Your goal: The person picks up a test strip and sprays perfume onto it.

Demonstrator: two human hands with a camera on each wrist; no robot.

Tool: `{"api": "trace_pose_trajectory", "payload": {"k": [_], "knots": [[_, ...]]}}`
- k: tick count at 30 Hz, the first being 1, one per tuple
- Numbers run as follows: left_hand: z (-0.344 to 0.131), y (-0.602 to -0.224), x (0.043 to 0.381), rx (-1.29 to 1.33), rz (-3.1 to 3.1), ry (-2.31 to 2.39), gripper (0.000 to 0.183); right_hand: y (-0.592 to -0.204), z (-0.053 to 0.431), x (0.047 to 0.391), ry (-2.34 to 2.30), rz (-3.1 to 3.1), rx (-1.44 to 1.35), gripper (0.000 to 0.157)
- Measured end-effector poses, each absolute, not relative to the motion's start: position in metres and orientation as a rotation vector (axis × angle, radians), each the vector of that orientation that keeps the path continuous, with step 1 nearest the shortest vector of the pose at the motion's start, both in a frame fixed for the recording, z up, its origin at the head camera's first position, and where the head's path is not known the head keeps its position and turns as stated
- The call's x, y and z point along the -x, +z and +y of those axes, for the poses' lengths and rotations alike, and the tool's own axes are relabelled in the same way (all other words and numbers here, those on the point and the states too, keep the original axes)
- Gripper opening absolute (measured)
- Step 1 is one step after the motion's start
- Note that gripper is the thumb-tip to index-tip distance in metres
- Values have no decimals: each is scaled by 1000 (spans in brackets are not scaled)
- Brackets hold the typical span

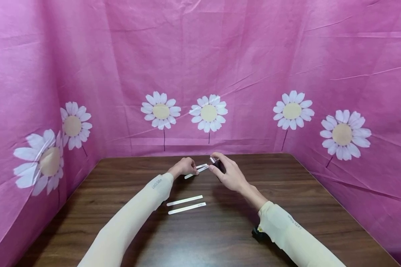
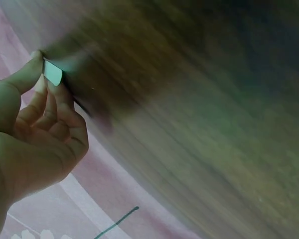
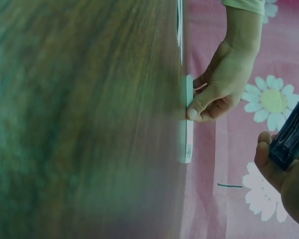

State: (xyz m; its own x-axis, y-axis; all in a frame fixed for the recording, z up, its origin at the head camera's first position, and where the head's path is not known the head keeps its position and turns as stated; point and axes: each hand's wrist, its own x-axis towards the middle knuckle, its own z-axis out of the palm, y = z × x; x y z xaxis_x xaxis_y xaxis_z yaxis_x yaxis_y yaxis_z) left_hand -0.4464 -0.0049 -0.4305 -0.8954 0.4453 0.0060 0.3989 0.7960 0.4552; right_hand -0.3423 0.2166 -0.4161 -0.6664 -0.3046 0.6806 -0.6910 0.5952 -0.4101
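My left hand [image 1: 187, 166] pinches a long white strip [image 2: 53, 73] near the far edge of the table, thumb against fingers. Lettering marks one end of this strip in the right wrist view. A second white strip [image 1: 202, 165] shows right beside it in the head view. To the right, my right hand [image 1: 232, 173] grips a small dark spray bottle [image 1: 219, 165] with a silvery top, which points toward the strips. The bottle's dark faceted body shows in the right wrist view. Two more white strips [image 1: 185, 200] lie side by side, closer to me.
All of this is over a dark wood-grain table [image 1: 220, 233]. A pink cloth [image 1: 247, 66] with large white daisies hangs around its back and sides. A small black object [image 1: 258, 234] shows under the right sleeve [image 1: 294, 231].
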Motion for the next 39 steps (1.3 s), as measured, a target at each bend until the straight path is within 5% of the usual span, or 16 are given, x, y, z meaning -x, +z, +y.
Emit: {"api": "trace_pose_trajectory", "payload": {"k": [12,25,39], "knots": [[-17,-426,445,-762,2924,726,19,-415,212,343,894,-2274,-812,43],[-14,-406,393,-1061,2905,673,7,-432,218,339,894,-2255,-777,42],[-39,-409,336,-922,2929,362,13,-424,214,339,890,-2269,-793,42]]}}
